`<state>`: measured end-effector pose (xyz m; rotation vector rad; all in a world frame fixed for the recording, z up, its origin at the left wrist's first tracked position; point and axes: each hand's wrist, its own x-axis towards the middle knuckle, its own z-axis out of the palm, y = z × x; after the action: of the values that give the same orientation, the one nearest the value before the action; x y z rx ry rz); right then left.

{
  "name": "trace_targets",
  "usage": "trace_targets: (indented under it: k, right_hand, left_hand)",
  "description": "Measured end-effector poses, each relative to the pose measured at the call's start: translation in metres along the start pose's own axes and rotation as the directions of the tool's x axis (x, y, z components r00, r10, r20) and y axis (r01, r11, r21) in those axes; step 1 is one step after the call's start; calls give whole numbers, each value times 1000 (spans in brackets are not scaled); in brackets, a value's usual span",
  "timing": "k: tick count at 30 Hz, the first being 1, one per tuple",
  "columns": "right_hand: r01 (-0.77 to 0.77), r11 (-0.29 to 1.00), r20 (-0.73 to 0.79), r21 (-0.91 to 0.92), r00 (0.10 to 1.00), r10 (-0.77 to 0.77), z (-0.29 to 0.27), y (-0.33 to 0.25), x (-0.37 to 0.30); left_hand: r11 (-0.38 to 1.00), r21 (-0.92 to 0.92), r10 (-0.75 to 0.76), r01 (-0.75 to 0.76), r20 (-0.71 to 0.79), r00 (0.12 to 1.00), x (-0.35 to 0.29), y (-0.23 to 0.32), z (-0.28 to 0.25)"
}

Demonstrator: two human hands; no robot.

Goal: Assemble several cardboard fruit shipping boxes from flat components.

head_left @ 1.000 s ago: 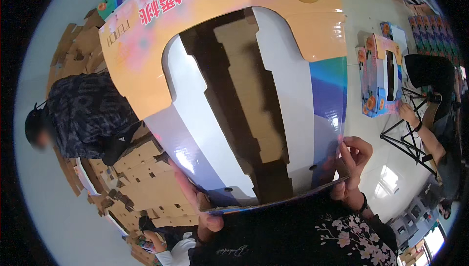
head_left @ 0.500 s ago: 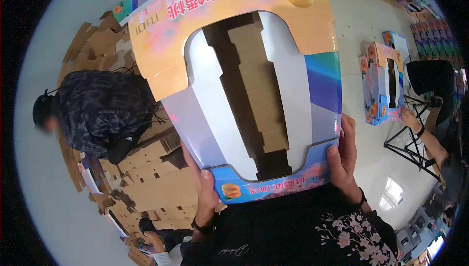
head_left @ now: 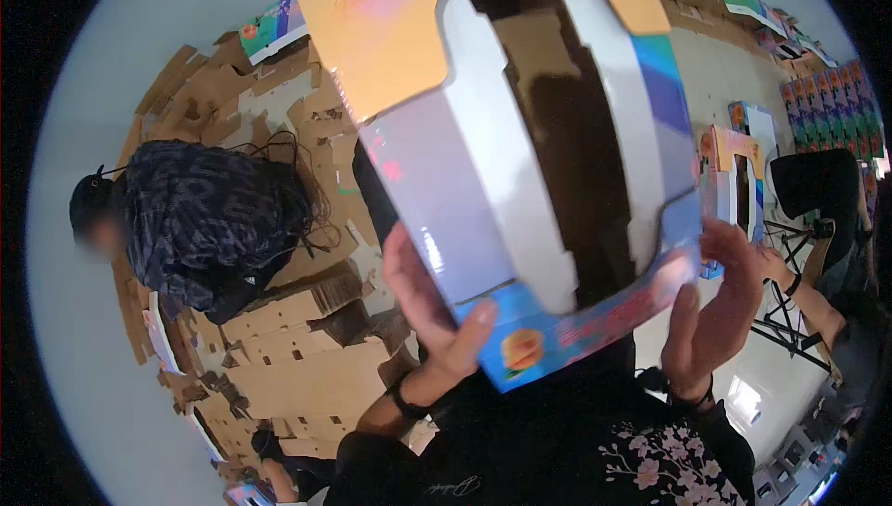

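Observation:
A printed cardboard fruit box fills the middle of the view, tilted, with orange and blue end flaps and lilac sides. Through the large cut-out in its top I see a white lining and bare brown cardboard inside. My left hand grips the lower left corner, its thumb on the blue flap and its fingers along the side. At the lower right corner is my right hand, fingers and thumb apart around the edge. Its thumb lies off the printed face; whether its fingertips touch the box is hidden.
Flattened brown cardboard covers the floor at left, where a person in dark patterned clothing bends over. At right, another person's hand touches a similar box near a black chair. Stacked printed boxes stand behind.
The box has shifted up and right and turned slightly. My right hand has loosened, its thumb leaving the blue flap. My left hand has moved right with the box.

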<state>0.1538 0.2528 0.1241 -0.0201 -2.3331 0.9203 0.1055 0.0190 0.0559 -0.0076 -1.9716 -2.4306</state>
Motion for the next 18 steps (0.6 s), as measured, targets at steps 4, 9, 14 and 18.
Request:
trace_targets:
  k: [4,9,14,18]
  right_hand:
    - [-39,996,236,-85,970,58,26,-12,15]
    - [-323,943,-2,-78,946,324,33,51,13]
    - [-588,808,-126,28,800,587,-18,194,-15]
    - [-691,625,-269,-363,720,639,-66,308,-59]
  left_hand:
    - [979,14,204,-205,47,978,13,-24,69]
    - [981,-187,118,-57,336,935,32,-42,89]
    - [959,199,95,-201,442,892,50,-27,15]
    - [937,214,235,-277,202,951,50,-14,-41]
